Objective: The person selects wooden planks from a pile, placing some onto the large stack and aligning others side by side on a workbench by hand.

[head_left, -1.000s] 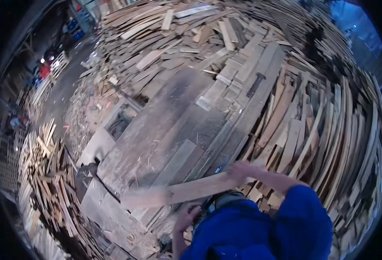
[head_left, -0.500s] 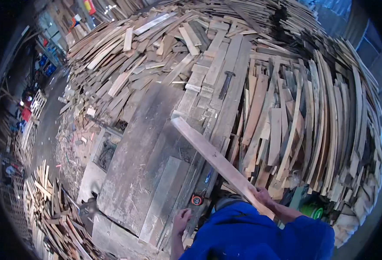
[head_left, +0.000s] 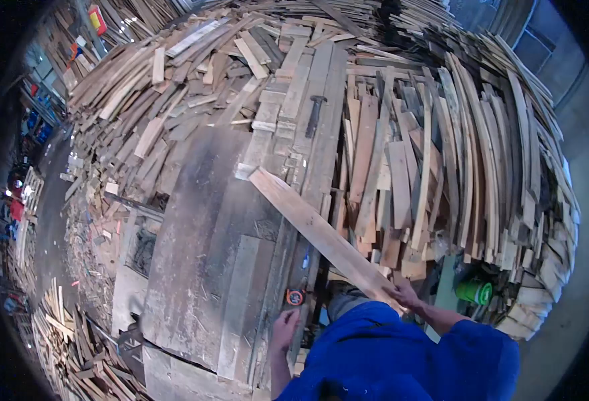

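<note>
My right hand [head_left: 403, 293] is closed round the near end of a long pale board [head_left: 321, 234]. The board slants up to the left, its far end over the workbench [head_left: 187, 247]. My left hand [head_left: 286, 327] is beside the bench's near right part, fingers curled together, just below a round orange and black tape measure [head_left: 295, 297]. Whether anything small is inside those fingers is hidden. A blue-handled item [head_left: 305, 259] lies above the tape measure. Farther up, a dark hammer-like tool [head_left: 316, 117] rests on planks.
Loose boards [head_left: 167, 93] are heaped beyond the bench. Long planks [head_left: 435, 160] are stacked to the right, with a green round container [head_left: 474, 292] near them. A metal clamp-like part [head_left: 131, 334] sits at the bench's left edge. Scrap sticks [head_left: 74, 347] lie at lower left.
The board has swung from lying across the near bench to pointing away up to the left, still in my right hand. The view has turned right, bringing the green container into sight.
</note>
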`<state>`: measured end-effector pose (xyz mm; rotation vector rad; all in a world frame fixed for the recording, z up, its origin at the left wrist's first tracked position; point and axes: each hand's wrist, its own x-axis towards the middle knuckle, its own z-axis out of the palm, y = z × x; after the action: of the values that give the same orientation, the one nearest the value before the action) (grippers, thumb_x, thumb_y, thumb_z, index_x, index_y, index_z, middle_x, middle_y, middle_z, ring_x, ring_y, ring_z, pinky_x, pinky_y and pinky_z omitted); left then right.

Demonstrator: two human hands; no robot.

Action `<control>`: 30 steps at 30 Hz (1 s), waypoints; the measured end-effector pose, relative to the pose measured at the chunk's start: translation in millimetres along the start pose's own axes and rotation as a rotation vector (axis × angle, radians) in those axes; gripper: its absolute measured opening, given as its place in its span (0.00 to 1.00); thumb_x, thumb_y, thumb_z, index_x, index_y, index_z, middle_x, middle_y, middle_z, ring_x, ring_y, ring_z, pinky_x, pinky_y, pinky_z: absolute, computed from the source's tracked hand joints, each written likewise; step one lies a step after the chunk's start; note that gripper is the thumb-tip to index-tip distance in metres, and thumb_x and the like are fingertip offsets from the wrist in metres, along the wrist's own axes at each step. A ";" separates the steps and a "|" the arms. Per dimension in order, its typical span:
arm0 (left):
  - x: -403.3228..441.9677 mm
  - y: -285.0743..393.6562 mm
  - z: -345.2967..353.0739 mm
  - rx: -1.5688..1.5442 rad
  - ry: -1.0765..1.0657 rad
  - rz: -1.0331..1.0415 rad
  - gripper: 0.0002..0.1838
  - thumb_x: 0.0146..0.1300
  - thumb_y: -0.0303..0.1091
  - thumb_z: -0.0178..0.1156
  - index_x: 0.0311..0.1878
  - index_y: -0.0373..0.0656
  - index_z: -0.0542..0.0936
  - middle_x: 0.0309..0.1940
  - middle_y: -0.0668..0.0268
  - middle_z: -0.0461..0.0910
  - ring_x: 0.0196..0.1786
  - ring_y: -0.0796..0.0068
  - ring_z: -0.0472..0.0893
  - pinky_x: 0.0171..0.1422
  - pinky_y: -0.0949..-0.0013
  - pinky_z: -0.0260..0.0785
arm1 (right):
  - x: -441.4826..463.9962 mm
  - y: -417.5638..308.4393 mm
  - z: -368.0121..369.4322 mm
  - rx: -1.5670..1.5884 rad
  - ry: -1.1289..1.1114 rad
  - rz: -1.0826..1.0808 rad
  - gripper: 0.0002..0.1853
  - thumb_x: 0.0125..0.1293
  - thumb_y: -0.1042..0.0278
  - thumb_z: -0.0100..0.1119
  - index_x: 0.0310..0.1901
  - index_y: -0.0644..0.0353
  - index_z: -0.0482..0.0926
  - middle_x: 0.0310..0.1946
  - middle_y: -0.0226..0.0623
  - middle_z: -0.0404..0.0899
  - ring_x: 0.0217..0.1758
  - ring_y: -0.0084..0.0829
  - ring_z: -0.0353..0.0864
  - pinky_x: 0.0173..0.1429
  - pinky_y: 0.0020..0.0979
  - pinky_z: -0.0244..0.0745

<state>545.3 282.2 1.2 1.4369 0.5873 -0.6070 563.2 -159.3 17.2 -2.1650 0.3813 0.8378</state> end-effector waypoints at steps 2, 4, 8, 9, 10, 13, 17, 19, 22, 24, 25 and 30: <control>-16.9 17.9 5.4 0.032 -0.009 0.072 0.19 0.70 0.45 0.63 0.55 0.40 0.82 0.40 0.66 0.85 0.41 0.76 0.84 0.46 0.72 0.75 | -18.5 -12.5 6.4 -0.151 0.106 0.154 0.36 0.67 0.29 0.53 0.56 0.56 0.83 0.46 0.43 0.87 0.48 0.41 0.86 0.54 0.39 0.77; -18.1 8.7 3.7 0.036 -0.038 0.039 0.19 0.70 0.44 0.63 0.55 0.39 0.81 0.40 0.65 0.85 0.42 0.76 0.84 0.48 0.72 0.75 | -16.6 -26.8 8.0 -0.214 0.166 0.222 0.35 0.67 0.29 0.52 0.54 0.56 0.84 0.44 0.41 0.88 0.45 0.40 0.87 0.51 0.39 0.78; -38.5 -26.8 -2.9 0.103 -0.098 -0.067 0.19 0.71 0.42 0.62 0.56 0.37 0.81 0.41 0.63 0.84 0.45 0.75 0.82 0.52 0.71 0.73 | -22.3 -26.9 21.9 0.020 0.294 0.160 0.34 0.70 0.32 0.52 0.47 0.63 0.85 0.34 0.38 0.87 0.36 0.33 0.84 0.43 0.39 0.77; -38.7 -33.4 -4.2 0.132 -0.112 -0.063 0.19 0.71 0.42 0.62 0.56 0.37 0.81 0.42 0.63 0.84 0.45 0.75 0.82 0.52 0.71 0.74 | -14.1 -23.9 26.4 0.141 0.252 0.146 0.34 0.71 0.33 0.52 0.46 0.65 0.85 0.33 0.38 0.86 0.35 0.31 0.82 0.42 0.39 0.76; -37.2 -36.4 -6.7 0.165 -0.123 -0.056 0.19 0.71 0.42 0.62 0.56 0.37 0.81 0.43 0.62 0.84 0.46 0.75 0.83 0.52 0.70 0.74 | -1.2 -22.5 31.8 0.265 0.209 0.127 0.35 0.71 0.34 0.51 0.44 0.67 0.85 0.32 0.38 0.85 0.34 0.29 0.81 0.42 0.38 0.75; -29.3 -46.8 -12.5 0.210 -0.074 -0.082 0.19 0.71 0.42 0.61 0.56 0.38 0.81 0.44 0.62 0.84 0.45 0.74 0.83 0.51 0.69 0.74 | 45.7 -36.3 47.7 0.513 0.175 0.048 0.35 0.73 0.34 0.49 0.43 0.67 0.85 0.31 0.35 0.83 0.34 0.26 0.79 0.40 0.36 0.75; -20.2 -22.9 -4.7 0.207 -0.027 -0.075 0.19 0.72 0.44 0.61 0.56 0.38 0.81 0.45 0.61 0.84 0.45 0.73 0.84 0.50 0.68 0.74 | 113.1 -148.2 -14.3 0.796 0.235 -0.077 0.33 0.74 0.34 0.48 0.50 0.63 0.82 0.36 0.33 0.82 0.38 0.26 0.78 0.43 0.31 0.75; -14.3 -0.8 2.1 0.196 -0.018 -0.057 0.20 0.72 0.44 0.61 0.56 0.38 0.81 0.45 0.61 0.85 0.45 0.73 0.84 0.50 0.68 0.75 | 161.4 -235.3 -108.3 0.959 0.362 -0.118 0.45 0.70 0.29 0.48 0.70 0.68 0.68 0.63 0.43 0.75 0.62 0.37 0.74 0.66 0.40 0.69; -11.6 30.5 12.7 0.174 0.001 -0.021 0.22 0.70 0.47 0.63 0.56 0.37 0.80 0.45 0.62 0.84 0.47 0.73 0.83 0.49 0.69 0.75 | 313.7 -323.0 -317.3 0.884 0.624 -0.721 0.46 0.73 0.27 0.38 0.67 0.69 0.69 0.57 0.46 0.78 0.55 0.37 0.78 0.58 0.42 0.72; -2.6 35.4 14.4 0.153 0.039 -0.023 0.22 0.70 0.47 0.62 0.56 0.37 0.80 0.44 0.62 0.84 0.46 0.73 0.84 0.49 0.68 0.75 | 225.9 -444.5 -406.5 1.030 0.997 -0.462 0.38 0.69 0.29 0.50 0.40 0.67 0.80 0.39 0.41 0.83 0.42 0.26 0.81 0.39 0.33 0.74; -1.9 33.3 14.0 0.137 0.075 -0.040 0.21 0.71 0.47 0.62 0.55 0.37 0.80 0.42 0.62 0.85 0.45 0.73 0.84 0.48 0.68 0.75 | 210.2 -484.9 -423.9 1.266 0.870 -0.702 0.41 0.66 0.28 0.56 0.59 0.64 0.79 0.48 0.41 0.82 0.50 0.35 0.79 0.54 0.37 0.76; 4.8 4.0 22.4 0.044 0.135 -0.093 0.21 0.71 0.46 0.61 0.54 0.36 0.81 0.40 0.62 0.85 0.42 0.73 0.84 0.47 0.70 0.74 | 154.6 -613.9 -419.2 0.915 0.259 -1.107 0.26 0.69 0.36 0.58 0.43 0.57 0.76 0.35 0.33 0.78 0.37 0.32 0.80 0.42 0.34 0.71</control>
<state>551.7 259.8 1.8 1.5061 0.7552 -0.6019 1174.7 -69.5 458.3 -1.2641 -0.2918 -0.2417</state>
